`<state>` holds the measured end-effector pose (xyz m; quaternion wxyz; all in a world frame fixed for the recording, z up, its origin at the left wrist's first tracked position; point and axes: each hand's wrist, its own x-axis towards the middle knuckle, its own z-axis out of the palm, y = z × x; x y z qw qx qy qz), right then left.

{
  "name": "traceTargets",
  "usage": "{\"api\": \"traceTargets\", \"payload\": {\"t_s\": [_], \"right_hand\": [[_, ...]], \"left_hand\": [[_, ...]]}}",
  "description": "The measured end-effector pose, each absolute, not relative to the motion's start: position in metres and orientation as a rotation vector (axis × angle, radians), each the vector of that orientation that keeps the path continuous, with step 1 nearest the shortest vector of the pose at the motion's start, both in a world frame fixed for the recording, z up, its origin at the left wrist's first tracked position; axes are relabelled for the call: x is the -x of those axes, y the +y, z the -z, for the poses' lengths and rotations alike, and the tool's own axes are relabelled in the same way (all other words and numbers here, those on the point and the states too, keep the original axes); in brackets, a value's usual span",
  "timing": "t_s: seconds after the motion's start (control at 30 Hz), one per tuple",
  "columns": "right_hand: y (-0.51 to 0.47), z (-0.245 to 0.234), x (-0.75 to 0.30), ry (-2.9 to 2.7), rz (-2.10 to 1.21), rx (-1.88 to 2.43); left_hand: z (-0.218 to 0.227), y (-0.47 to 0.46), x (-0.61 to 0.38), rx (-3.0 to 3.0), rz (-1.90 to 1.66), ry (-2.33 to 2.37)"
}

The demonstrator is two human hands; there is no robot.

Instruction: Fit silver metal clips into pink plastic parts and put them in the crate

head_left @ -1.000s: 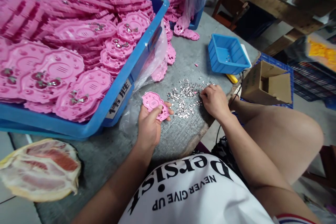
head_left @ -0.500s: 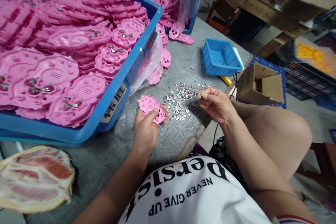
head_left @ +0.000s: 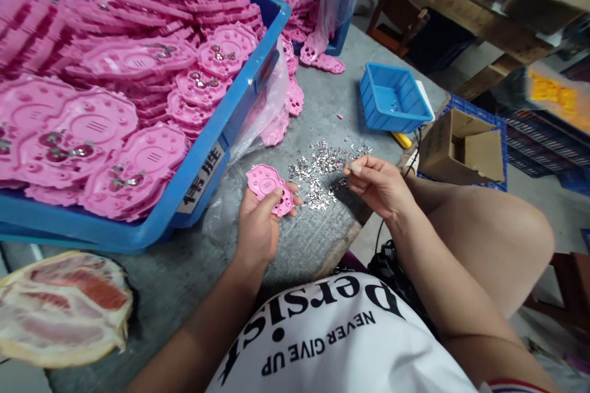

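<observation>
My left hand (head_left: 260, 221) grips a pink plastic casing (head_left: 266, 181), its thumb lying across the face and fingertips showing past the far edge. Beyond it, on the grey tabletop, lies a loose pile of small shiny metal pieces (head_left: 320, 193). At the right side of that pile is my right hand (head_left: 375, 184), thumb and forefinger pinched together. A tiny bit shows at the fingertips, probably metal, too small to make out. The two hands are apart, with the pile between and beyond them.
A large blue crate (head_left: 249, 98) on the left holds many pink casings, several with metal pieces fitted. A small blue bin (head_left: 396, 98) stands beyond the pile. Half a cut pomelo (head_left: 64, 313) lies at the near left. A cardboard box (head_left: 461, 147) sits at the right.
The view has shifted slightly. Both hands keep nearly the same pose: the left still holds the pink casing, and the right stays pinched beside the metal pieces.
</observation>
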<state>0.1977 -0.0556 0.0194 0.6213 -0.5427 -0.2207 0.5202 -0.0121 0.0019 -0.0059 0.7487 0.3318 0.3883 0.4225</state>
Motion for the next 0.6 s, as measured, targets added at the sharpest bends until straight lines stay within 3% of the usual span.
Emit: {"api": "traceTargets", "payload": {"t_s": [0.23, 0.43, 0.6], "right_hand": [[-0.060, -0.011, -0.165, -0.692, -1.355, 1.385], [-0.063, -0.014, -0.150, -0.998, -1.295, 1.537], [-0.063, -0.013, -0.145, -0.873, -1.320, 1.481]], "left_hand": [[0.008, -0.013, 0.002, -0.854, -0.879, 0.835], [0.012, -0.015, 0.001, -0.902, -0.859, 0.898], [0.008, -0.015, 0.001, -0.892, -0.880, 0.907]]}}
